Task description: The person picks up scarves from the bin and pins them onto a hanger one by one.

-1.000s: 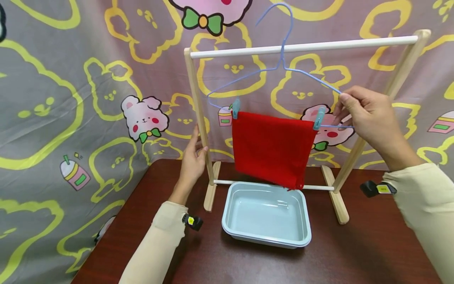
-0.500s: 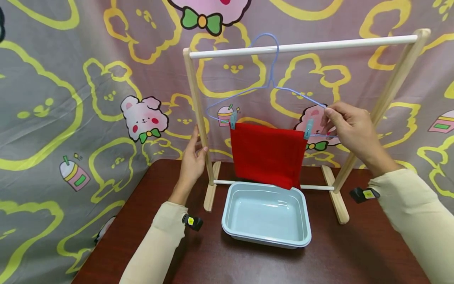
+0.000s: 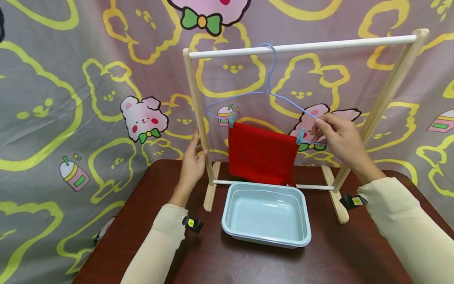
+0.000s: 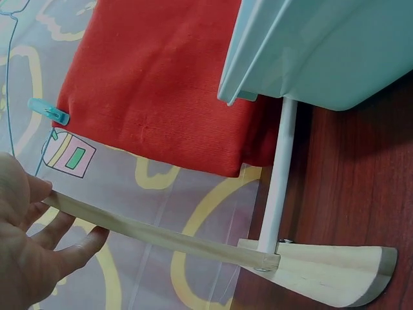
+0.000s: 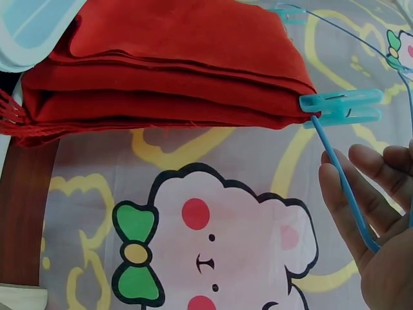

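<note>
A blue wire hanger hangs tilted at the rack, its hook over the white top rail. Folded red cloth is fastened to its lower bar by a light-blue clothespin on the left and another clothespin on the right. My right hand pinches the hanger's right end between thumb and fingers, with the lower wire running across the fingers in the right wrist view. My left hand holds the rack's left wooden post, thumb on one side and fingers on the other.
Below the cloth, a pale blue basin stands on the dark wooden table. The rack's right post rises behind my right hand. Wooden feet carry the rack. A patterned curtain hangs behind.
My right hand has moved down and left with the hanger. The hook has dropped from above the top rail to over it, and the red cloth has lowered. The left hand stays put.
</note>
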`<action>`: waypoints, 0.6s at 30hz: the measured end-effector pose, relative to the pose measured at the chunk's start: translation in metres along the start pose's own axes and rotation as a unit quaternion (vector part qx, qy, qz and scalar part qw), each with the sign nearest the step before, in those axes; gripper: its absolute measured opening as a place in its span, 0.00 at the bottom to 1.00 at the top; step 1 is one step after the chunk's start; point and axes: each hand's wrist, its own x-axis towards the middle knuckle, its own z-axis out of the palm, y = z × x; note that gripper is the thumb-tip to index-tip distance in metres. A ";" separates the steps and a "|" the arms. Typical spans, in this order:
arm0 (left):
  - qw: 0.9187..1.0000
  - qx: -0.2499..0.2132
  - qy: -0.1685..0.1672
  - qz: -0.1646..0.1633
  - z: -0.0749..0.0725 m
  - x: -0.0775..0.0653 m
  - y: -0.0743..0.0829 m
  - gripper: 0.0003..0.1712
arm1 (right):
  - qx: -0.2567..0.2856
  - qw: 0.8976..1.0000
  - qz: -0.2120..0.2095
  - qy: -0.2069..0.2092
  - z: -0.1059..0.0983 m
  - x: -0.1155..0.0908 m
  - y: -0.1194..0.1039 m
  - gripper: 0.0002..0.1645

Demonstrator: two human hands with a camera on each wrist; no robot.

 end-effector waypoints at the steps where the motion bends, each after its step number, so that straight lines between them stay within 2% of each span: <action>1: 1.000 0.000 0.000 0.000 0.000 0.000 0.000 0.46 | 0.002 1.000 0.002 -0.001 0.000 0.000 0.000 0.14; 9: 1.000 -0.007 -0.003 0.004 -0.001 -0.001 -0.004 0.46 | 0.019 0.999 0.036 -0.034 -0.003 -0.005 0.009 0.16; 13: 1.000 -0.006 -0.011 0.002 -0.002 -0.003 -0.007 0.46 | 0.035 0.998 0.043 -0.037 -0.005 -0.012 0.016 0.14; 18: 0.999 0.024 -0.034 0.008 -0.004 -0.007 -0.007 0.49 | 0.033 0.997 0.052 -0.036 -0.010 -0.027 0.019 0.13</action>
